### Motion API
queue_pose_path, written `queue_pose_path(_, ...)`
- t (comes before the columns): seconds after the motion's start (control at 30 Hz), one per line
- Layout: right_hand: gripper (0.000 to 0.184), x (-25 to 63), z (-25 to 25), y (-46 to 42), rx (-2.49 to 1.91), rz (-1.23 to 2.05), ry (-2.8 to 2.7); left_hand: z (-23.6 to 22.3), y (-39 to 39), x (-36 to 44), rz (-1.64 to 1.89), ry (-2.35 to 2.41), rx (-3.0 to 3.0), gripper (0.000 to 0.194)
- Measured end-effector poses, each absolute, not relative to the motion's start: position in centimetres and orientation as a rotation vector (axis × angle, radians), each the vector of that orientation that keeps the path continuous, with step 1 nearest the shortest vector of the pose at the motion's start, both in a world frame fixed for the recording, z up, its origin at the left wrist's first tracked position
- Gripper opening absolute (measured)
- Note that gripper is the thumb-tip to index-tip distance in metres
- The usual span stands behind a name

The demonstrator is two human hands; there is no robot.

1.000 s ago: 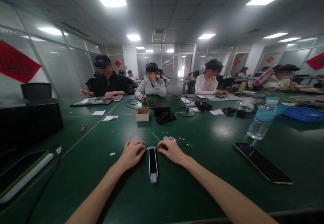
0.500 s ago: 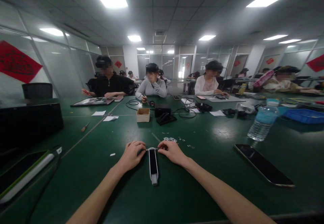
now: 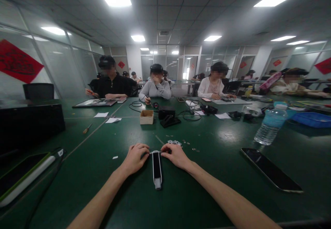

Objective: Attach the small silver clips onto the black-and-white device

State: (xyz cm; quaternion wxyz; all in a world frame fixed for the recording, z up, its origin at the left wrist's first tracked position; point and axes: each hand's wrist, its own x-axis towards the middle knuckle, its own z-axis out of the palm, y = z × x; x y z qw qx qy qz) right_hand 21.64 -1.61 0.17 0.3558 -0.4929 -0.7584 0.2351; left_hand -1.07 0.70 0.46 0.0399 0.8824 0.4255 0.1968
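Observation:
A narrow dark strip in a light grey frame (image 3: 157, 168) lies on the green table, its long side pointing toward me. My left hand (image 3: 137, 156) rests at the left of its far end, thumb and fingers pinched together. On the right, my right hand (image 3: 175, 155) pinches in the same way at that end. Something thin and grey seems to run from the frame to the fingertips on both sides, too small to name. Small light pieces (image 3: 173, 142) and several tiny rings (image 3: 194, 149) lie just beyond my right hand.
A small open box (image 3: 146, 117) and black devices (image 3: 167, 113) with cables stand ahead. To the right are a phone (image 3: 270, 170) and a water bottle (image 3: 270, 123). A screen (image 3: 31, 122) and a green-edged device (image 3: 24, 177) are at left. Several people sit across the table.
Both hands and the framed strip keep the same places. The view has shifted very slightly.

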Motion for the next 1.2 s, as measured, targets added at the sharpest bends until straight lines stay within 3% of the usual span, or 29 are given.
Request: queue_pose_path(1.2, 0.013, 21.27, 0.59, -1.86, -1.239, 0.554, -2.018, 0.95, 0.34, -0.83, 0.591, 1.315, 2.688, 0.018)
